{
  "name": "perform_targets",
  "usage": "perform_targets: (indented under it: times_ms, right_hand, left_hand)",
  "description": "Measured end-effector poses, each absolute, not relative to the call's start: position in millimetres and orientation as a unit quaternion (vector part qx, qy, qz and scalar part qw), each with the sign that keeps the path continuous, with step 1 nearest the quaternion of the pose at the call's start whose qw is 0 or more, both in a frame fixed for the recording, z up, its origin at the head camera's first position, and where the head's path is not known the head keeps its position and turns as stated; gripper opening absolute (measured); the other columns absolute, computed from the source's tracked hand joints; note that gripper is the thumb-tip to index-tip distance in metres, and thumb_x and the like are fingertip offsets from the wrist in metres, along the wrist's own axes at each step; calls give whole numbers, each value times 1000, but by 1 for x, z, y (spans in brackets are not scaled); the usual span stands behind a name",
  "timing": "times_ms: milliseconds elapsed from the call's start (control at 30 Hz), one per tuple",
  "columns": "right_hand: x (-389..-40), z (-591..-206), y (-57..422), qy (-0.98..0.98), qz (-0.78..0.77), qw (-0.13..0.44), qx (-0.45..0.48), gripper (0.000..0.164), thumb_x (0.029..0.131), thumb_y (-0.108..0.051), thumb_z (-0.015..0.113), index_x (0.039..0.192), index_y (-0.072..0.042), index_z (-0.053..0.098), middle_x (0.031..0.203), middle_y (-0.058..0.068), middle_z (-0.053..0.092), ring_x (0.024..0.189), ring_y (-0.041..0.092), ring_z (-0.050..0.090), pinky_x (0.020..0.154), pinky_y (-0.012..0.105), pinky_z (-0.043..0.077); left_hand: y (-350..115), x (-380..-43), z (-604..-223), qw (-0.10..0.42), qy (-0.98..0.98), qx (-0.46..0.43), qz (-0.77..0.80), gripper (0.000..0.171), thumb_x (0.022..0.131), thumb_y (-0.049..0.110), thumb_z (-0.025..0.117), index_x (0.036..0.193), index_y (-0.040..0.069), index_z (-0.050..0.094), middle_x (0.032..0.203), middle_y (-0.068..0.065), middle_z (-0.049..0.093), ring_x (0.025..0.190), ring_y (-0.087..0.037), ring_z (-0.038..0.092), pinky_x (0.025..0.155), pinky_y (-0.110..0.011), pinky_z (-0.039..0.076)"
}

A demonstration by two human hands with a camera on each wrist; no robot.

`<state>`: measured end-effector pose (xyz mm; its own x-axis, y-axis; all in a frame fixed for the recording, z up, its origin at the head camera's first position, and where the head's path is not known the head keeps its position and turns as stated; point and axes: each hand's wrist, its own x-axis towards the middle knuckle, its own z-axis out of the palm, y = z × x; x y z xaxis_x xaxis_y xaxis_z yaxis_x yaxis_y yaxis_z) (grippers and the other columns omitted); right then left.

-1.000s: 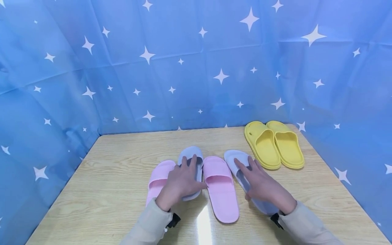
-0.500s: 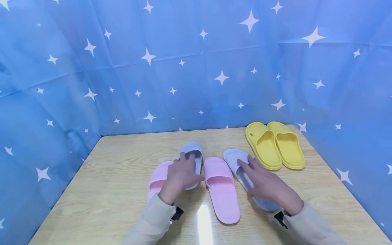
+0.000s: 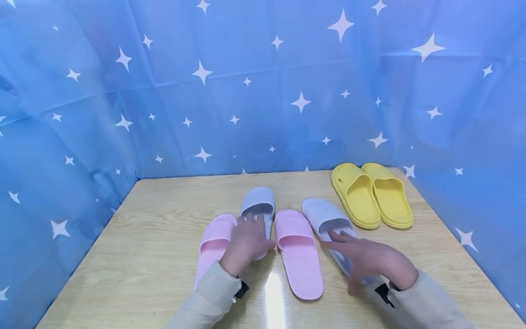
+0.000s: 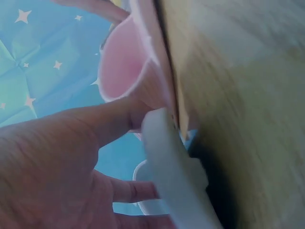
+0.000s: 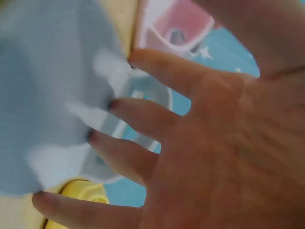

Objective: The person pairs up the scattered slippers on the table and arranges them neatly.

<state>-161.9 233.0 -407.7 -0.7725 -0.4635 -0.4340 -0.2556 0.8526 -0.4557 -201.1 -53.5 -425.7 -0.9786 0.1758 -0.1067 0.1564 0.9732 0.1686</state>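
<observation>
My left hand [image 3: 248, 235] lies over the left pale lavender slipper [image 3: 259, 196]. The left wrist view shows its thumb at one side of that slipper's heel [image 4: 167, 157] and its fingers further across, holding it, with dark shadow under the sole. Partly behind my left forearm lies one pink slipper [image 3: 215, 233]. Its mate, another pink slipper [image 3: 302, 269], lies just right of my left thumb. My right hand [image 3: 365, 260] hovers over the heel half of the right lavender slipper [image 3: 326, 214], which points diagonally left. In the right wrist view its fingers spread towards that slipper's blurred grey surface [image 5: 52, 95].
A pair of yellow slippers [image 3: 357, 201] stands side by side at the back right corner of the wooden table [image 3: 123, 256]. A blue curtain with white stars [image 3: 263, 114] hangs along the table's back and sides.
The left lavender slipper has shifted slightly forward with my left hand. My right hand has drawn back towards the heel of the right lavender slipper, uncovering more of its strap. The other slippers stay put.
</observation>
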Motion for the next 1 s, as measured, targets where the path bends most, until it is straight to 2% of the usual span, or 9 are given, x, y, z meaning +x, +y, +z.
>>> perform_targets:
  times_ms: [100, 233, 267, 367, 467, 500, 633, 800, 1000]
  right_hand:
    - [-165, -412, 233, 924, -201, 267, -187, 118, 63, 9, 88, 163, -24, 35, 174, 15, 13, 158, 49, 12, 57, 32, 49]
    - [-168, -415, 234, 928, -195, 259, -185, 120, 64, 17, 81, 164, -25, 30, 175, 12, 8, 158, 49, 8, 52, 32, 47]
    - [-169, -415, 235, 929, -186, 258, -187, 118, 66, 14, 82, 164, -24, 29, 175, 12, 8, 159, 48, 8, 56, 33, 49]
    - [-171, -417, 237, 935, -166, 239, -203, 107, 71, 3, 81, 164, -14, 29, 174, 18, 13, 157, 50, 14, 85, 48, 58]
    - [-173, -421, 239, 940, -152, 212, -219, 101, 74, -8, 81, 161, -4, 31, 171, 24, 18, 155, 52, 19, 113, 63, 41]
    - [-174, -422, 239, 941, -153, 203, -224, 99, 74, -10, 80, 160, -1, 32, 170, 26, 19, 154, 53, 20, 117, 66, 34]
    - [-179, -425, 239, 943, -155, 190, -225, 97, 74, -13, 77, 160, -1, 33, 170, 25, 21, 155, 51, 20, 121, 66, 29]
    - [-187, -421, 238, 941, -158, 189, -234, 92, 75, -11, 73, 158, 0, 36, 168, 27, 24, 154, 51, 23, 120, 66, 30]
    - [-201, -418, 234, 938, -157, 192, -243, 85, 80, -12, 73, 156, 3, 38, 166, 30, 27, 153, 51, 26, 121, 65, 30]
  left_hand:
    - [-54, -202, -425, 58, 992, 88, 71, 80, 83, 45, 82, 144, 1, 54, 143, -28, 54, 128, -50, 53, 96, -54, 56]
    - [-54, -201, -422, 64, 990, 96, 81, 78, 76, 39, 87, 139, 4, 58, 143, -27, 53, 126, -50, 53, 95, -54, 56]
    - [-54, -200, -422, 68, 990, 97, 82, 77, 75, 39, 87, 139, 5, 58, 144, -27, 53, 126, -51, 52, 96, -54, 55]
    - [-55, -198, -421, 79, 988, 100, 84, 74, 76, 36, 86, 139, 6, 59, 146, -26, 53, 123, -53, 54, 99, -56, 54]
    - [-55, -196, -421, 89, 988, 102, 74, 70, 79, 36, 82, 138, 7, 59, 143, -24, 57, 117, -52, 58, 98, -57, 54]
    - [-54, -196, -422, 91, 988, 103, 73, 69, 79, 35, 81, 138, 7, 59, 140, -24, 58, 114, -50, 60, 96, -56, 54]
    - [-54, -198, -424, 82, 988, 103, 78, 66, 82, 39, 76, 137, 7, 59, 134, -23, 61, 111, -48, 62, 91, -55, 55]
    - [-53, -205, -428, 74, 988, 90, 103, 67, 90, 49, 65, 142, 8, 56, 142, -25, 56, 126, -53, 54, 94, -60, 54]
    - [-55, -212, -431, 60, 986, 93, 123, 65, 94, 51, 63, 142, 9, 58, 143, -24, 56, 133, -45, 51, 98, -63, 51]
